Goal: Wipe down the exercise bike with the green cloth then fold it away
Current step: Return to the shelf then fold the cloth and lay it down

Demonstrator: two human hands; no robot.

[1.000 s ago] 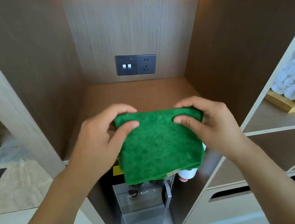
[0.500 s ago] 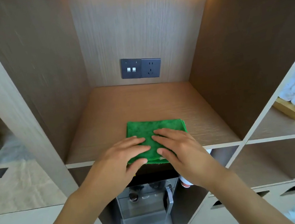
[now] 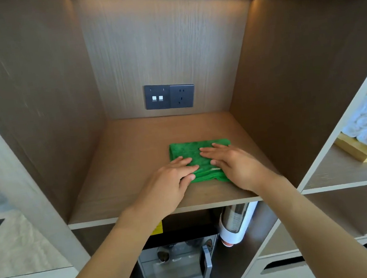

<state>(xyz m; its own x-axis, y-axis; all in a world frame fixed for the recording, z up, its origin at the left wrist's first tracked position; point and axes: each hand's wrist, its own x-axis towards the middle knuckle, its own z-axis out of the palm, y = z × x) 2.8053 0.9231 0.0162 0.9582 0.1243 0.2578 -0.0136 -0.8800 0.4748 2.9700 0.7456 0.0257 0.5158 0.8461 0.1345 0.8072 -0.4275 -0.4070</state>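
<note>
**Folded cloth pressed flat on the shelf**

The green cloth (image 3: 200,161) lies folded in a thick square on the wooden shelf (image 3: 135,167), near the middle and a little toward the front edge. The left hand (image 3: 171,181) and the right hand (image 3: 232,164) both rest on it with straight, flat fingers, gripping nothing. This looks like the last step, the putting away. Next, the hands only need to lift off without dragging the plush, fuzzy fabric. The bottom fold seems slightly uneven, but it is partly hidden.
</note>
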